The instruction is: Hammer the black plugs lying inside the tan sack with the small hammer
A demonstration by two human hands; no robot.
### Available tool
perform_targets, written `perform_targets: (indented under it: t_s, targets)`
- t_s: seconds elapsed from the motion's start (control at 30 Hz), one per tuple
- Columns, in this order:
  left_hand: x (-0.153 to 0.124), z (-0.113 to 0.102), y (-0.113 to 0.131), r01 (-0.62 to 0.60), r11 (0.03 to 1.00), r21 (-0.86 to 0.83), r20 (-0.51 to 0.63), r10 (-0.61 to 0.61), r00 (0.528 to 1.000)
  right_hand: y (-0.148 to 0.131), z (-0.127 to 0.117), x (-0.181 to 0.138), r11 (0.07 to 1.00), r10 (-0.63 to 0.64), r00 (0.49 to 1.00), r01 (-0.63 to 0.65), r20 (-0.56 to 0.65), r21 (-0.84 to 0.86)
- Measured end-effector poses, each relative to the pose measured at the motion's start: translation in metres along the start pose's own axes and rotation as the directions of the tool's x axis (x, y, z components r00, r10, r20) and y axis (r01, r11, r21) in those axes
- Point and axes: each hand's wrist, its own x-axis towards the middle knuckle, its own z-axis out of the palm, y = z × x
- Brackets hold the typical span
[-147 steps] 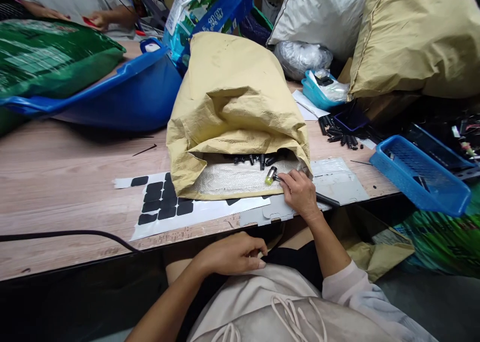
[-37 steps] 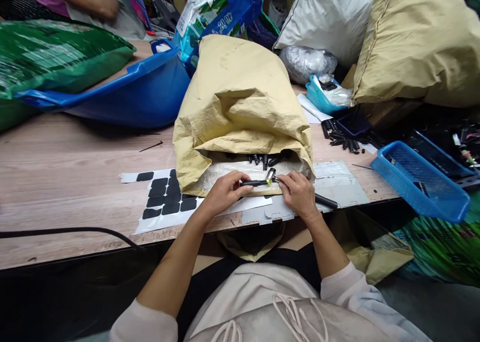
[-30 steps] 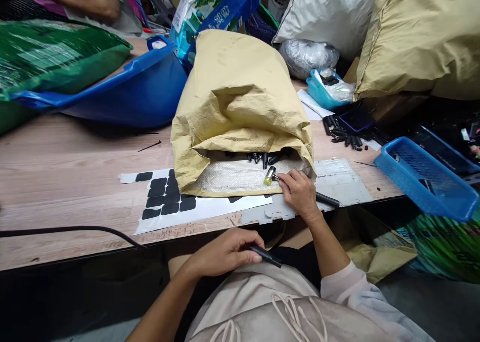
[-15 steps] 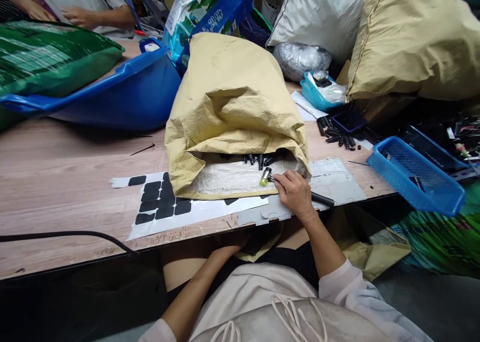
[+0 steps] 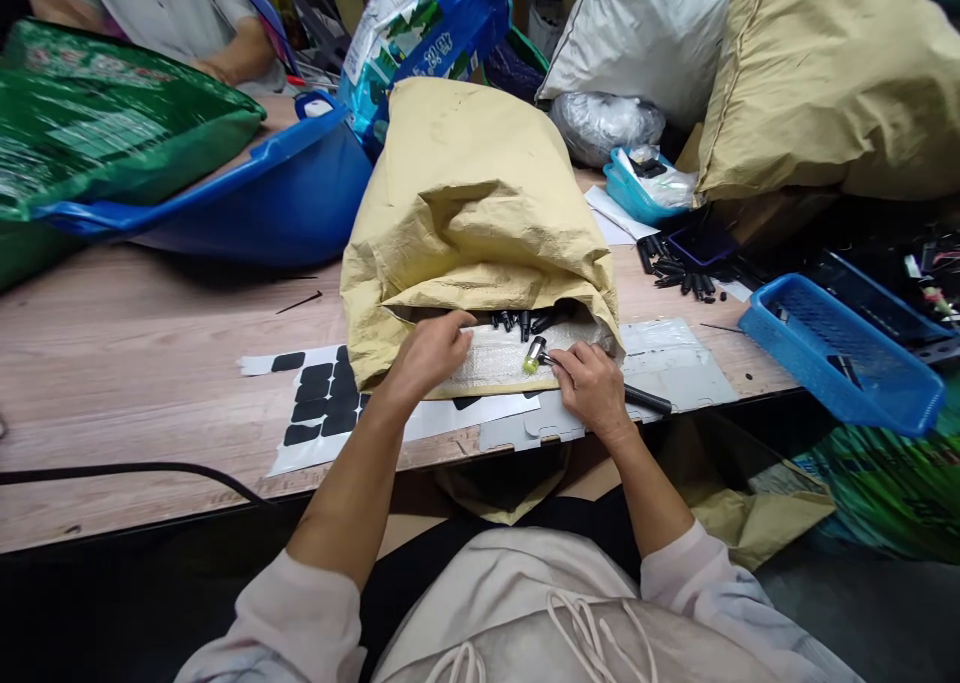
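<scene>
A tan paper sack [image 5: 480, 173] lies on the table with its mouth towards me. Its white woven lining [image 5: 491, 358] shows, and several small black parts [image 5: 524, 323] lie inside the mouth. My right hand [image 5: 591, 388] is closed around a small hammer [image 5: 535, 354], whose metal head with a yellow-green face rests over the lining; its black handle sticks out to the right, past the hand. At the left side of the sack's mouth is my left hand [image 5: 431, 358], fingers stretched towards the black parts, slightly apart, with nothing visible in them.
On the left stand a blue basin [image 5: 255, 203] and a green sack [image 5: 127, 123]. A sheet of black stickers [image 5: 319, 398] lies partly under the paper sack. To the right are a blue basket [image 5: 847, 358] and loose black parts [image 5: 686, 281]. Across the table sits another person [image 5: 172, 23].
My left hand has come up from my lap to the sack's mouth. My right hand has stayed in place with the hammer. The other person's hands have shifted behind the green sack.
</scene>
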Motion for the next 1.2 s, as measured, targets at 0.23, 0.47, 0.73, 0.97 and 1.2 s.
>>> perform_targets:
  t_s: [0.23, 0.47, 0.73, 0.97, 1.2]
  targets:
    - [0.045, 0.004, -0.002, 0.147, 0.982, 0.116, -0.304, -0.106, 0.947, -0.001, -0.001, 0.0, 1.0, 0.003, 1.0, -0.003, 0.015, 0.012]
    - [0.042, 0.028, 0.004, 0.201, 0.949, 0.241, -0.337, -0.112, 0.935, -0.001, -0.002, 0.001, 1.0, 0.002, 1.0, -0.002, 0.029, 0.007]
    - [0.017, 0.014, -0.016, 0.021, 0.983, 0.184, -0.027, -0.016, 0.999, -0.002, -0.002, 0.0, 1.0, 0.006, 1.0, -0.006, 0.023, 0.011]
    - [-0.01, 0.031, -0.034, -0.11, 0.985, -0.134, 0.017, 0.113, 0.993, 0.0, 0.0, -0.001, 0.998, 0.064, 0.997, -0.063, -0.047, 0.022]
    - [-0.008, 0.041, -0.045, -0.127, 0.947, -0.296, -0.039, 0.121, 0.992, 0.003, -0.001, -0.001, 1.0, 0.013, 0.997, -0.012, -0.08, 0.011]
